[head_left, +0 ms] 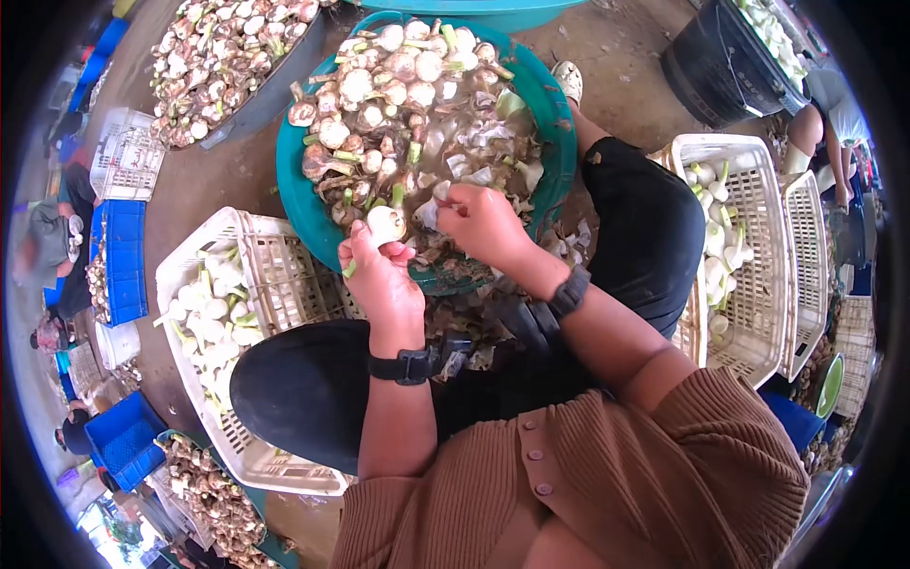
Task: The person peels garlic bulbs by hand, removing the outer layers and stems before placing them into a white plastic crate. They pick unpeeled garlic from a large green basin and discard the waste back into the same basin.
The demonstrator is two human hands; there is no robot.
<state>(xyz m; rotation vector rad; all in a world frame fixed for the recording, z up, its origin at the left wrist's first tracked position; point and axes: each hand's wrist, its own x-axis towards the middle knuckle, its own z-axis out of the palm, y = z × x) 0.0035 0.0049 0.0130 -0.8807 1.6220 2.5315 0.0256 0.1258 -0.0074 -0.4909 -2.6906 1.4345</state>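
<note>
Peeling garlic bulb (385, 224) above teal basin (561, 123)
Left hand (381, 280) clamped round bulb, right hand (485, 226) pinching skin (428, 212); pull outward, gently.

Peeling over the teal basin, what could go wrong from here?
1. The left hand grips the bulb by the fingertips above the teal basin. If it slips, it would likely drop among the unpeeled ones.
2. The right hand pinches the peel close to the bulb. A hard tug might tear it.
3. Loose scraps could drift into the white basket of cleaned bulbs beside the knee.
</note>
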